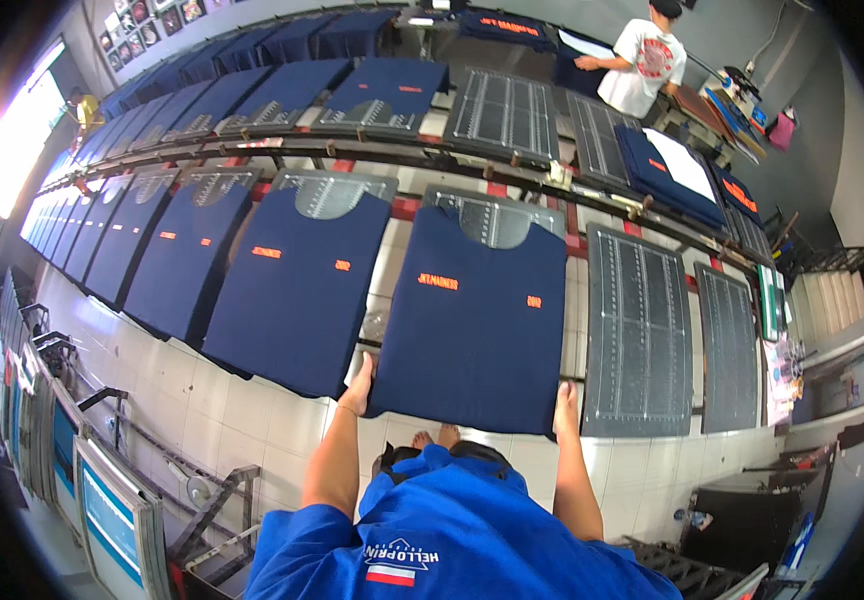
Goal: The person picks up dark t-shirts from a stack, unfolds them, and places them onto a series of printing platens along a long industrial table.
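Note:
A navy T-shirt (472, 340) with small orange prints on its chest lies flat over a dark grey printing board (542, 218), whose gridded end shows at the neckline. My left hand (357, 384) holds the shirt's left edge near the lower corner. At the opposite lower corner, my right hand (567, 408) has hold of the right edge. Both thumbs point forward along the sides; the other fingers are mostly hidden behind the cloth. Close to my left hand is another navy shirt (292, 285), spread on its own board.
Bare gridded boards (639, 330) stand to the right. More navy shirts (187, 235) cover boards along the left and the far row. A rail (392, 143) runs between the rows. Beyond it works a person in a white shirt (642, 68). Framed screens (117, 520) stand at lower left.

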The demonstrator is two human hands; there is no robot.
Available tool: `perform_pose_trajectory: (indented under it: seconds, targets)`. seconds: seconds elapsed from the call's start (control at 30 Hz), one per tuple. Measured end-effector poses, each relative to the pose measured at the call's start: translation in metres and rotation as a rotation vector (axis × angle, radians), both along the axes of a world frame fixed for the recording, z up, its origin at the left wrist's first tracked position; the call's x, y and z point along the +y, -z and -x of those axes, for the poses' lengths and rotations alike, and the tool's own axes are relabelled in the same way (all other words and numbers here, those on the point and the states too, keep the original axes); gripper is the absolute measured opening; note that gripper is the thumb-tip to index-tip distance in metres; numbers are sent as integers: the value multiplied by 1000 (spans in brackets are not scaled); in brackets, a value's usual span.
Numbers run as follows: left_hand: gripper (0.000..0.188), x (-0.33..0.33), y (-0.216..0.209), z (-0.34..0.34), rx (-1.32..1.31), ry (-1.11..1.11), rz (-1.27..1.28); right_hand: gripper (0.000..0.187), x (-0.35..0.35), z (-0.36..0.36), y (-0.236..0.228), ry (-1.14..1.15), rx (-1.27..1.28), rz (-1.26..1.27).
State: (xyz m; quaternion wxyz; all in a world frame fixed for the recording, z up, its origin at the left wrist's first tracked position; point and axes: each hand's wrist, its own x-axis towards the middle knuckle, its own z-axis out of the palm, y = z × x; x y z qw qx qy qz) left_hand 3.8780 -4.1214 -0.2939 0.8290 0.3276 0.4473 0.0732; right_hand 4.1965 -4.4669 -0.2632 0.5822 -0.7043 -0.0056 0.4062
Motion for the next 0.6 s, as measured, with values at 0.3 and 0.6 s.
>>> perform_pose_trajectory:
  seconds: [0.3,0.6]
  targets:
    - [64,-36,-16,95,-8,-81,169,59,-74,30,63,34,696,-308]
    - [44,11,-132,66,-203,-114,-180,43,-35,-23,-77,140,200,-200]
